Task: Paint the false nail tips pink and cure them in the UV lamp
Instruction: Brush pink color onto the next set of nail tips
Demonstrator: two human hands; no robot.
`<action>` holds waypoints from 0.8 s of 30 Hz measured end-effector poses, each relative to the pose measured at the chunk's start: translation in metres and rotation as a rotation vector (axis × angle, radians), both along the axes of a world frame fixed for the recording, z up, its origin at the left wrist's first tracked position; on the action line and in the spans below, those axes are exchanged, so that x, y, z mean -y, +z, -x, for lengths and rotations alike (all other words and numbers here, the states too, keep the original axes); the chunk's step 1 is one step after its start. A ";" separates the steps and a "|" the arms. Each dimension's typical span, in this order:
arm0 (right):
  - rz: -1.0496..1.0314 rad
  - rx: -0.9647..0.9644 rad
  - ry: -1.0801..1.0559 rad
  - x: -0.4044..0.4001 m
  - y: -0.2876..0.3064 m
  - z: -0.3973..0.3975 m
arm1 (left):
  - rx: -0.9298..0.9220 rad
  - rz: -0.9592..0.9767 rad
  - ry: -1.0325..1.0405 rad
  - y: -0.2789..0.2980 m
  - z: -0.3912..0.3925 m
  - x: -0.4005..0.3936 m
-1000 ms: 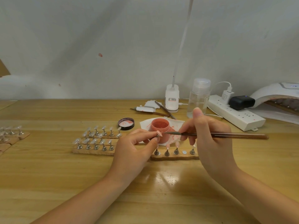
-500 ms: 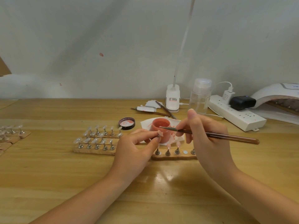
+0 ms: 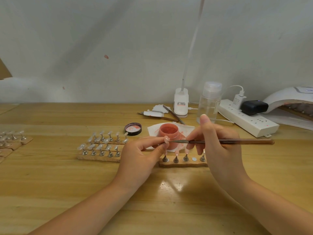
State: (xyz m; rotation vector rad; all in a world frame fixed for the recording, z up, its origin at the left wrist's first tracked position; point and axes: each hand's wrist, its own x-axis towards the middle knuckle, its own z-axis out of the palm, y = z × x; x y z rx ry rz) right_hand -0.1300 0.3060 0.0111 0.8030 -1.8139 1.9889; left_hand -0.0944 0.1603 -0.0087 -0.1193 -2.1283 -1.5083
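- My left hand (image 3: 140,155) pinches a nail tip (image 3: 166,139) between thumb and forefinger, just in front of the pink jar (image 3: 169,133).
- My right hand (image 3: 218,143) grips the brush (image 3: 228,141), held level, bristles touching the tip.
- Both forearms angle inward over the table (image 3: 50,184).

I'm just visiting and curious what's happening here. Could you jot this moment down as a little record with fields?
Left hand: left hand pinches a small pink false nail tip on its stand
Right hand: right hand holds a thin brown-handled brush, bristles at the tip
Paint: open round jar of pink paint on a white paper sheet; its dark lid lies beside it
Near holder: wooden strip with metal stands, one slot bare
Waiting: clear unpainted tips on wooden racks
Lamp: white domed UV lamp, far right
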 end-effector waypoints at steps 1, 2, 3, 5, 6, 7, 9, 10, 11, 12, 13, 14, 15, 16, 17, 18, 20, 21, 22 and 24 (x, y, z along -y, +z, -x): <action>0.016 0.008 -0.002 -0.001 0.000 0.000 | 0.001 -0.008 -0.002 0.000 0.000 0.000; 0.033 0.014 -0.008 -0.002 0.000 -0.001 | 0.003 -0.016 -0.004 0.000 0.000 0.000; 0.047 0.013 -0.015 -0.002 0.000 -0.001 | 0.004 -0.023 -0.006 0.000 0.000 0.000; 0.044 0.001 -0.023 -0.001 0.001 -0.001 | 0.003 -0.027 -0.007 -0.001 0.000 0.000; 0.028 -0.004 -0.027 0.000 0.002 -0.001 | 0.005 -0.024 -0.005 -0.001 0.001 0.000; 0.010 -0.007 -0.027 0.000 0.002 -0.001 | 0.006 -0.022 -0.003 -0.001 0.001 0.000; -0.012 -0.011 -0.019 0.000 0.001 -0.002 | -0.003 -0.021 0.001 -0.002 0.001 0.000; -0.010 -0.010 -0.013 0.000 0.000 -0.002 | -0.008 -0.024 0.002 -0.001 0.001 0.000; -0.002 -0.008 -0.009 -0.001 -0.001 -0.002 | -0.010 -0.029 0.002 -0.001 0.001 -0.001; 0.007 -0.005 -0.009 -0.002 -0.002 -0.003 | -0.009 -0.035 0.003 -0.001 0.001 -0.001; 0.016 -0.001 -0.013 -0.002 -0.003 -0.003 | -0.006 -0.042 0.003 -0.001 0.001 -0.001; 0.024 0.001 -0.020 -0.002 -0.003 -0.003 | -0.004 -0.047 0.001 -0.001 0.001 -0.001; 0.028 -0.007 -0.028 -0.002 -0.003 -0.002 | -0.002 -0.050 -0.002 -0.001 0.001 0.000; 0.023 -0.022 -0.034 -0.002 -0.002 -0.002 | 0.000 -0.050 -0.006 -0.001 0.002 0.000; 0.011 -0.033 -0.038 -0.001 0.000 -0.002 | 0.002 -0.048 -0.010 -0.001 0.001 0.000; -0.005 -0.035 -0.038 0.000 0.001 -0.003 | 0.005 -0.045 -0.011 -0.001 0.001 0.000; -0.030 -0.028 -0.037 0.001 0.000 -0.003 | 0.009 -0.041 -0.008 -0.001 0.001 0.000; -0.038 -0.027 -0.036 0.001 -0.001 -0.003 | 0.010 -0.042 -0.004 -0.001 0.001 0.000; -0.040 -0.022 -0.034 0.001 -0.002 -0.003 | 0.011 -0.044 -0.003 -0.001 0.001 0.000; -0.022 0.007 -0.028 0.000 -0.004 -0.004 | 0.021 -0.051 0.001 -0.001 0.001 0.000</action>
